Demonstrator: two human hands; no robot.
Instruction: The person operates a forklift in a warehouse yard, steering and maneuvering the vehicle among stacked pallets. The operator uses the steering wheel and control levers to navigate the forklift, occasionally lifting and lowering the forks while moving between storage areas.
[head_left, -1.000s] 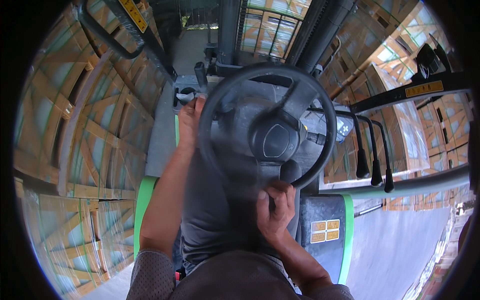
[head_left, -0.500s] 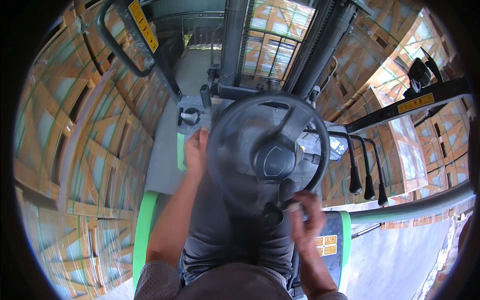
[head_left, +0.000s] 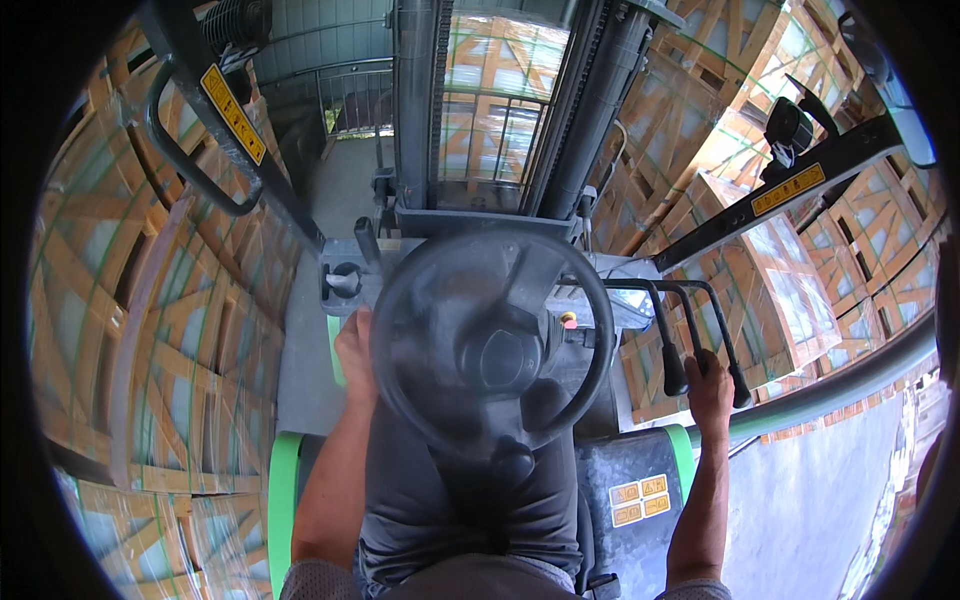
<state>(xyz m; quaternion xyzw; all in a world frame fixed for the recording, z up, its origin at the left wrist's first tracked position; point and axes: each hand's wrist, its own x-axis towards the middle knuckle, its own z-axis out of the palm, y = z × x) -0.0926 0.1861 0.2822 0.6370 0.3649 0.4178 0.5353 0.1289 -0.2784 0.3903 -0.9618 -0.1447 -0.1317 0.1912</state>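
I sit in a forklift seat, looking down at a black steering wheel [head_left: 490, 345]. My left hand [head_left: 355, 355] grips the wheel's left rim. My right hand [head_left: 710, 392] has reached out to the right and closes around the middle of three black control levers [head_left: 690, 340] beside the dashboard. My grey-trousered legs [head_left: 460, 505] show below the wheel.
The mast [head_left: 500, 110] rises straight ahead. Stacks of wooden crates wrapped in film and green straps stand close on the left [head_left: 150, 330] and ahead right [head_left: 770, 260]. Black cab pillars [head_left: 230, 120] frame the view. Grey floor [head_left: 800, 500] lies at the lower right.
My right hand left the bottom of the steering wheel and moved right onto the control levers. My left hand stayed on the wheel's left rim. The view tilted upward slightly.
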